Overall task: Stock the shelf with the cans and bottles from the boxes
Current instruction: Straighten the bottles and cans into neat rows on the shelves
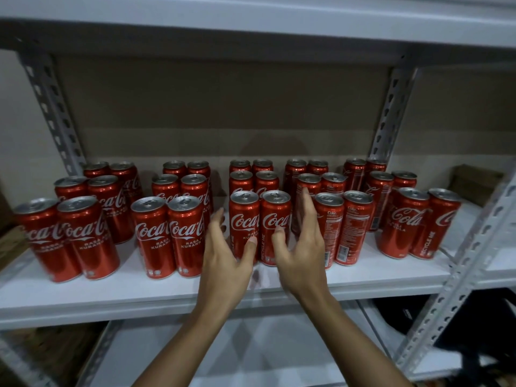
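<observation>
Thirty slim red aluminium Coca-Cola cans stand upright on the white metal shelf, five clusters of six. My left hand and right hand, fingers spread and empty, flank the middle cluster's near pair.

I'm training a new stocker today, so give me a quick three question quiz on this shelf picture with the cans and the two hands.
1. True or false: the left hand holds a can.
2. Multiple choice: the red aluminium cola cans on the white metal shelf stand A) in paired rows front to back, B) stacked two high, C) lying on their sides.
3. Which two front cans sit between both hands?

Key
1. False; both hands, the right hand too, have open fingers.
2. A.
3. The middle front pair.
</observation>
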